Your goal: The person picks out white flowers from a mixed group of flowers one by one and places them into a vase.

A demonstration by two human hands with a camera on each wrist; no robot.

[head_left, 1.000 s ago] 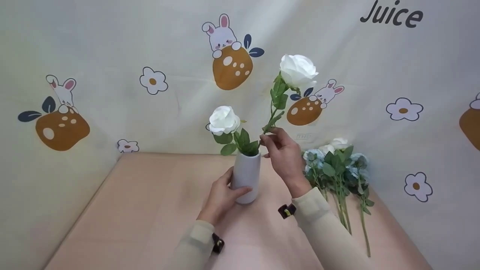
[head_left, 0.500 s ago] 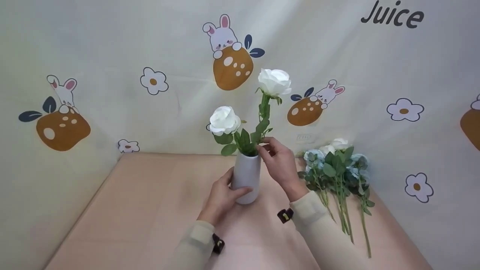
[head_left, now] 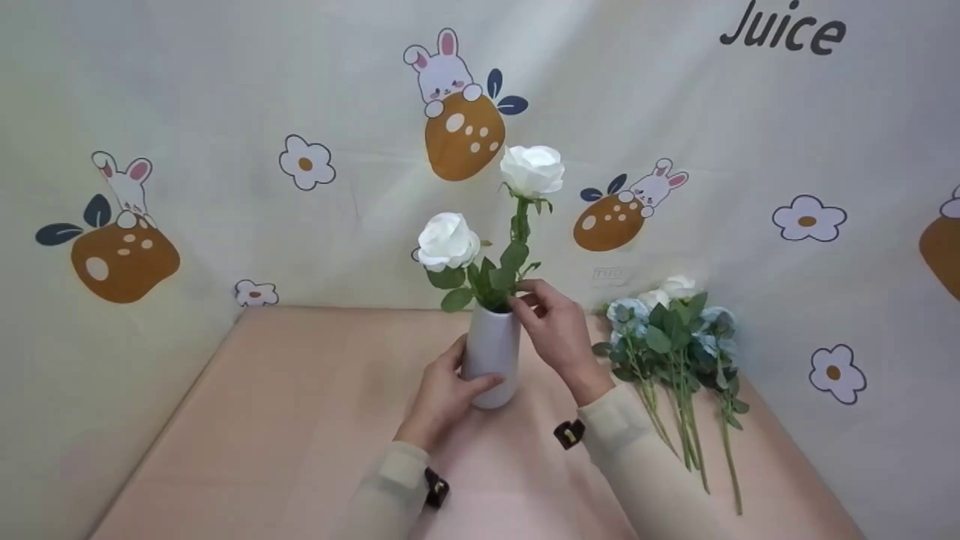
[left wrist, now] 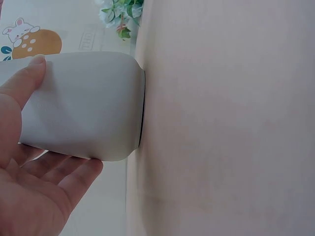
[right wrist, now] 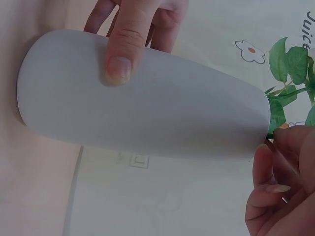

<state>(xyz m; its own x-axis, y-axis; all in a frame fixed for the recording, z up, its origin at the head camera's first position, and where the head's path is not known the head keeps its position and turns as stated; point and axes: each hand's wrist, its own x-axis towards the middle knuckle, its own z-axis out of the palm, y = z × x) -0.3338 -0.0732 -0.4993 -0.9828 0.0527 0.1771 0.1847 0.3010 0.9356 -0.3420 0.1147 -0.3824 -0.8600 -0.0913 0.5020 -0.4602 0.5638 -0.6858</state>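
A pale grey vase stands upright on the table, and my left hand grips its lower part, thumb across the front. The left wrist view shows the vase between the thumb and the fingers. One white rose leans to the left out of the vase mouth. A second, taller white rose rises behind the right side of the rim. My right hand pinches its stem right at the vase mouth. In the right wrist view the fingertips hold the green stem beside the rim; the stem's lower end is hidden.
On the right of the table lies a bunch of artificial flowers, blue and white, stems toward the front. Behind the table hangs a pale cloth printed with rabbits, orange fruit and flowers.
My right hand has moved down and slightly left with the taller rose, and its stem has gone lower at the vase mouth. The left hand and the vase have stayed put.
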